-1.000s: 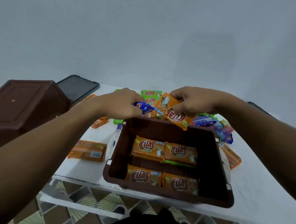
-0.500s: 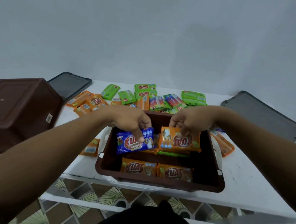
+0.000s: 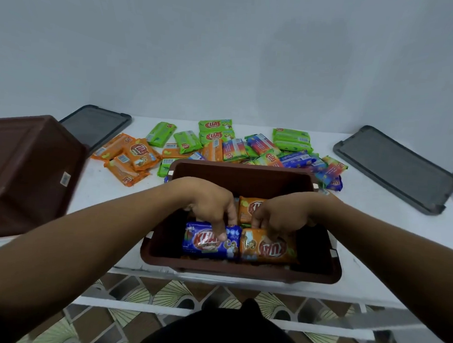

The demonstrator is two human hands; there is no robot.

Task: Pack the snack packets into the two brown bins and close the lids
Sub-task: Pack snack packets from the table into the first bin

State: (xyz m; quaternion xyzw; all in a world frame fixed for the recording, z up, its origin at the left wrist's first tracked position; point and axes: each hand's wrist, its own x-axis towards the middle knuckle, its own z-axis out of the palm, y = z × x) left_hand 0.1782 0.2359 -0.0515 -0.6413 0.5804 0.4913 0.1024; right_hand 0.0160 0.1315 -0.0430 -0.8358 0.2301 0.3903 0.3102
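Observation:
An open brown bin (image 3: 246, 173) stands at the table's near edge. Inside it my left hand (image 3: 208, 203) presses a blue snack packet (image 3: 206, 242) down at the near left, fingers on its top edge. Beside it my right hand (image 3: 281, 213) holds an orange snack packet (image 3: 271, 248) flat at the near right. Another orange packet (image 3: 245, 207) lies further back in the bin, partly hidden by my hands. A second brown bin (image 3: 28, 171) rests upside down at the left. Loose green, orange, blue and multicoloured packets (image 3: 237, 145) lie behind the open bin.
Two grey lids lie flat on the white table (image 3: 374, 231): one at the back left (image 3: 96, 124), one at the back right (image 3: 396, 167). A group of orange packets (image 3: 131, 156) sits between the upturned bin and the open bin. Patterned floor tiles show below the table's near edge.
Both hands carried the blue and the orange packet from the pile behind the bin down into it, and now set them on the near row of packets.

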